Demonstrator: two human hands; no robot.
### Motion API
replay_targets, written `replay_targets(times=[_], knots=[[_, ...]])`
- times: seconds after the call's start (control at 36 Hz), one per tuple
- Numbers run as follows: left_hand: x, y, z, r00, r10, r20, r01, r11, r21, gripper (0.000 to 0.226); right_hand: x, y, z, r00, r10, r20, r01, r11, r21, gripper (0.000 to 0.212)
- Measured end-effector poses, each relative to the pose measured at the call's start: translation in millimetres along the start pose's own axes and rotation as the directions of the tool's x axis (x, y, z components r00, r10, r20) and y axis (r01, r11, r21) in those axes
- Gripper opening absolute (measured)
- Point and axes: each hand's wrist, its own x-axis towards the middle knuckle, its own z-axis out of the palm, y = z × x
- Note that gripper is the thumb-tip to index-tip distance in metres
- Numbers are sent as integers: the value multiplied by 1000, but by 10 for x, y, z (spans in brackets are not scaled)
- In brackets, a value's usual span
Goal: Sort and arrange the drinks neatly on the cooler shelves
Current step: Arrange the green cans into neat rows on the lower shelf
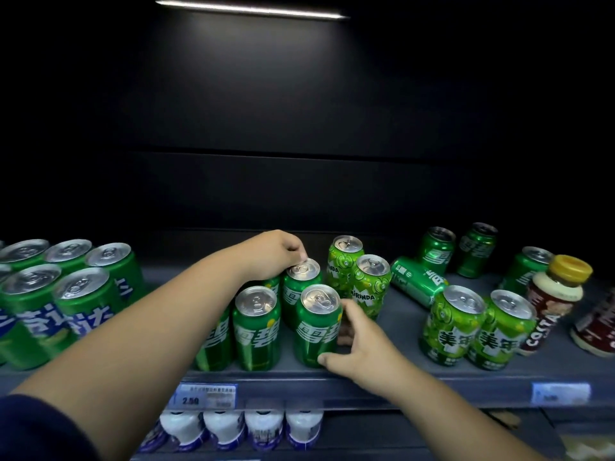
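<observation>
- The right hand (361, 341) gripped the front Sprite can (316, 324) low on its right side. The thumb lay across the front near the base and the fingers (346, 337) curled round behind.
- That can stood upright just inside the front edge of the shelf (399, 327), about midway along it.
- The left hand (273, 252) reached in from the left, its fingers curled down onto the top rim of the rear Sprite can (301, 277), holding it there. That can stood upright directly behind the front one.
- A third Sprite can (256, 327) stood just left of the front can; others were half hidden behind the left forearm.
- Two Mirinda cans (371, 284) stood upright just right of the group, toward the back edge.
- A tipped Sprite can (416, 282) lay on its side further right, with another Mirinda pair (454, 324) upright near the front edge.
- A Costa bottle (552, 301) stood near the right end.
- A block of green cans (83, 294) filled the left end.
- A price tag (206, 395) sat on the shelf's front edge.
</observation>
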Motion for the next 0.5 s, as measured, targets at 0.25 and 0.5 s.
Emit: replay_targets(times=[0.25, 0.5], knots=[[-54, 30, -31, 998, 7, 56, -5, 999, -39, 16, -7, 26, 27, 1000, -23, 0, 23, 992, -121, 63], [-51, 50, -43, 998, 0, 65, 0, 1000, -2, 17, -19, 39, 135, 998, -35, -46, 28, 989, -144, 67]])
